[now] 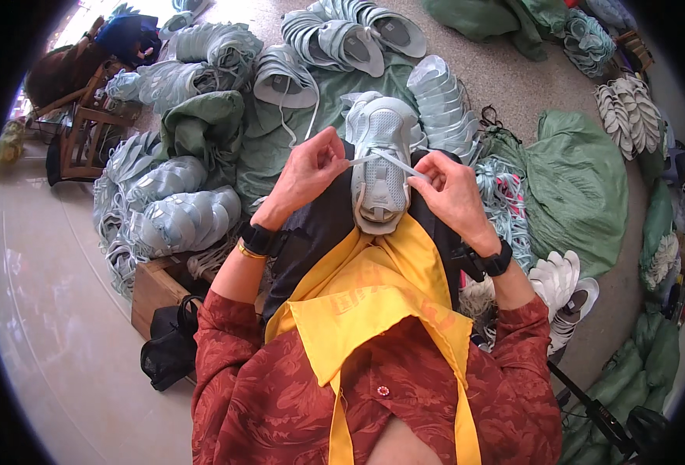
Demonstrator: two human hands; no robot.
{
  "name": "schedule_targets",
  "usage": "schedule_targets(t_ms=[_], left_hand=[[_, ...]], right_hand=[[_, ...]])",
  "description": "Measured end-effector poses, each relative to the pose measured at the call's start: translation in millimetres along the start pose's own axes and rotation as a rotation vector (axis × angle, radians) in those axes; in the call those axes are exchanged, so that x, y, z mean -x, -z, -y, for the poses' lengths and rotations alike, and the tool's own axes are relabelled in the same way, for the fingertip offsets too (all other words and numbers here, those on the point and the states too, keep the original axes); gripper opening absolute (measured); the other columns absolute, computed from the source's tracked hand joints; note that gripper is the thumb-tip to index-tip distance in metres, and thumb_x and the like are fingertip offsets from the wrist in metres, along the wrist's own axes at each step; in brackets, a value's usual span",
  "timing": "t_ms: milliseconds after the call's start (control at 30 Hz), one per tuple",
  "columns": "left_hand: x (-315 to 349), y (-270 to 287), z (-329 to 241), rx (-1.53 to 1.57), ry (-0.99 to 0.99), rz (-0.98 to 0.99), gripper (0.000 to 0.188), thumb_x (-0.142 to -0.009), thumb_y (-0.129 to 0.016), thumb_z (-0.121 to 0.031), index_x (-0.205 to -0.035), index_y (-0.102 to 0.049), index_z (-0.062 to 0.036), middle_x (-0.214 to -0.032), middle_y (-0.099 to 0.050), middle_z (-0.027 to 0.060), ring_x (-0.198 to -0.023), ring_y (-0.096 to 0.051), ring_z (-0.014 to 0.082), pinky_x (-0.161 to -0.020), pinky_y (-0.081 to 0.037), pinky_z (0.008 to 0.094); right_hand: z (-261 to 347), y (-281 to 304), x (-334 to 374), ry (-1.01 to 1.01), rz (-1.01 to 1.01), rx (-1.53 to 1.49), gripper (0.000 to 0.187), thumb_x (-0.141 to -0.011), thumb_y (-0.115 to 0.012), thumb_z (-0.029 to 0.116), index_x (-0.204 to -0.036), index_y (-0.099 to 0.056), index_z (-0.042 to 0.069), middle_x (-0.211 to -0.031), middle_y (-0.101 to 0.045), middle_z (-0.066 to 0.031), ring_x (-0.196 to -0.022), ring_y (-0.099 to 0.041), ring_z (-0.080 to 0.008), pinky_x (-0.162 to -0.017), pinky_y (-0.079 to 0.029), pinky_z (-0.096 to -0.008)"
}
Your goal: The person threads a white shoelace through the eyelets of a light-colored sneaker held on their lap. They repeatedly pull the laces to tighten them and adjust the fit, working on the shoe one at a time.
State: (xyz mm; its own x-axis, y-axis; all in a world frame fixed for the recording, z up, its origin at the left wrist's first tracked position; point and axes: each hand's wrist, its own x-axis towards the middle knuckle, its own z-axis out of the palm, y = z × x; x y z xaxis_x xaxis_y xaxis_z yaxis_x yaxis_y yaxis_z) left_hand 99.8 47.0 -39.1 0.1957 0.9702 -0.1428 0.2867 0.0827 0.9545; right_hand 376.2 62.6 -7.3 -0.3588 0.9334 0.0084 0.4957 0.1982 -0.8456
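Note:
A pale grey-blue shoe upper [381, 190] with mesh panels lies on my lap, at the top of the yellow apron [370, 279]. A flat pale shoelace [393, 160] crosses over its middle. At the left of the upper my left hand [311, 167] pinches one end of the lace between thumb and fingers. On the other side my right hand [449, 194] pinches the other end. The lace runs fairly taut between the two hands and crosses itself above the upper.
Stacked shoe uppers [184, 221] lie to the left, with more uppers [350, 43] at the far side on green cloth [261, 159]. A bundle of laces [501, 198] and a green sack [575, 190] are at the right. A wooden box [155, 291] stands by my left arm.

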Motion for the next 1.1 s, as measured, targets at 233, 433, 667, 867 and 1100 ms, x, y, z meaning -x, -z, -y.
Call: schedule_targets(t_ms=[233,433,667,867,1100], left_hand=[[7.5,-0.1,-4.6,-0.083,-0.055,-0.022,0.013,-0.094,-0.069,-0.004,-0.091,-0.056,-0.0031,-0.079,-0.051,-0.0054,-0.072,-0.041,0.0015,-0.063,-0.037,0.021],[14.1,-4.4,-8.4,-0.161,-0.091,-0.093,0.014,-0.093,-0.071,-0.005,-0.089,-0.058,-0.0022,-0.072,-0.05,-0.004,-0.068,-0.041,0.0027,-0.06,-0.036,0.0224],[14.7,-13.2,-16.0,-0.207,-0.108,-0.09,0.015,-0.089,-0.072,-0.006,-0.089,-0.058,-0.0015,-0.07,-0.053,0.0007,-0.064,-0.045,0.0087,-0.059,-0.038,0.0271],[14.7,-16.3,-16.8,-0.247,-0.118,-0.112,0.017,-0.084,-0.073,-0.008,-0.09,-0.059,-0.0007,-0.072,-0.061,0.0102,-0.063,-0.057,0.0213,-0.061,-0.046,0.0337],[12.9,-20.2,-7.8,-0.177,-0.176,-0.157,0.016,-0.088,-0.071,-0.006,-0.087,-0.056,0.0003,-0.07,-0.051,0.0016,-0.064,-0.044,0.0085,-0.058,-0.04,0.028]], right_hand=[[-11.6,11.9,9.9,0.064,-0.063,0.186,0.017,-0.085,-0.077,0.008,-0.092,-0.064,0.0,-0.073,-0.067,-0.0109,-0.058,-0.063,-0.0177,-0.056,-0.049,-0.0316],[-9.9,10.3,19.4,-0.005,-0.072,0.083,0.017,-0.087,-0.078,0.014,-0.09,-0.068,0.001,-0.072,-0.069,-0.0113,-0.06,-0.066,-0.0183,-0.055,-0.05,-0.0305],[0.3,-8.6,-11.8,0.128,-0.053,0.088,0.019,-0.087,-0.077,0.016,-0.09,-0.07,-0.001,-0.079,-0.072,-0.015,-0.072,-0.072,-0.0268,-0.065,-0.054,-0.0358],[7.8,-20.5,-33.8,0.26,0.014,0.179,0.013,-0.084,-0.074,0.009,-0.086,-0.068,-0.002,-0.08,-0.07,-0.018,-0.078,-0.07,-0.036,-0.067,-0.053,-0.0424],[13.5,-24.7,-43.0,0.18,0.029,0.13,0.007,-0.085,-0.068,0.003,-0.087,-0.062,-0.001,-0.078,-0.069,-0.0194,-0.079,-0.069,-0.0393,-0.07,-0.053,-0.0453]])
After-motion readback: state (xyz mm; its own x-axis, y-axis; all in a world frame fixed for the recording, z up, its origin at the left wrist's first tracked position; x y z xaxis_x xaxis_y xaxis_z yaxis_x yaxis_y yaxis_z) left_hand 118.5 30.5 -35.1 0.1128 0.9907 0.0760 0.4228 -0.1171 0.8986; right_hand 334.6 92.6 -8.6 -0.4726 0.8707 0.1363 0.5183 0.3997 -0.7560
